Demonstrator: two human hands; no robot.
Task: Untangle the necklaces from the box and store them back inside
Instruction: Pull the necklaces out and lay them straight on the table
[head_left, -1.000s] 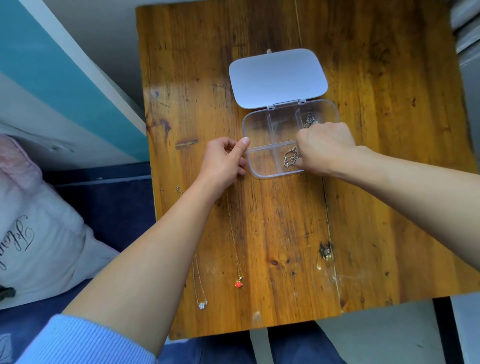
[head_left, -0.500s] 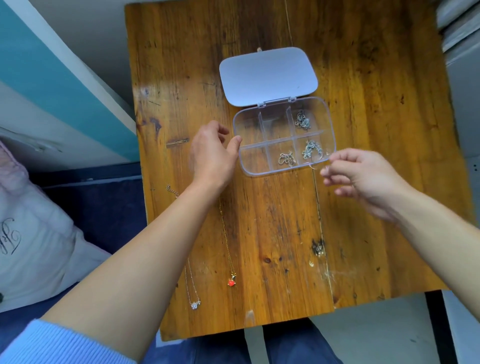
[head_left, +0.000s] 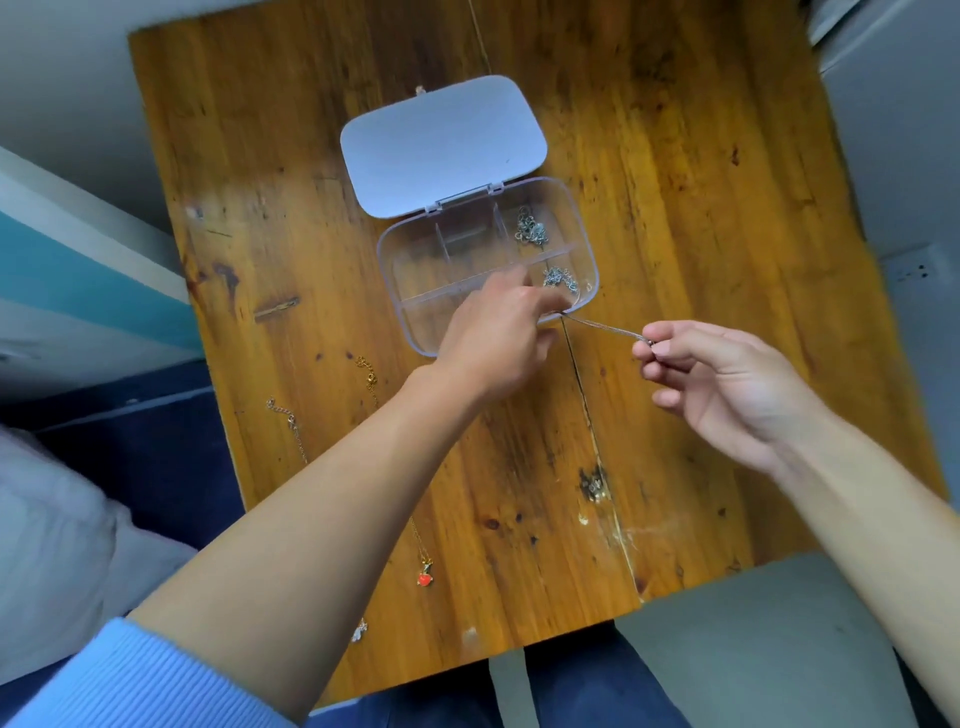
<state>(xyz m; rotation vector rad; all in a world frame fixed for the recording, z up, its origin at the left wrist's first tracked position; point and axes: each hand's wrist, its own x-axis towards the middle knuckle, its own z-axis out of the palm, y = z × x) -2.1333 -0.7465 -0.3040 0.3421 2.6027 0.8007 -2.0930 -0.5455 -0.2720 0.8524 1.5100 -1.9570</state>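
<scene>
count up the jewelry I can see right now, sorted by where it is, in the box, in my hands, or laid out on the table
In the clear box: 2 silver chain bundles
Between the right hand and left hand: 1 silver chain, pulled out straight
On the table: 2 necklaces, one with a red pendant, one with a pale pendant
Total: 5

The left hand has moved onto the box's near middle compartment, while the right hand has drawn a silver chain out toward four o'clock.

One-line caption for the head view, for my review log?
Right hand draws a silver chain from the open clear box while left hand steadies it.
</scene>
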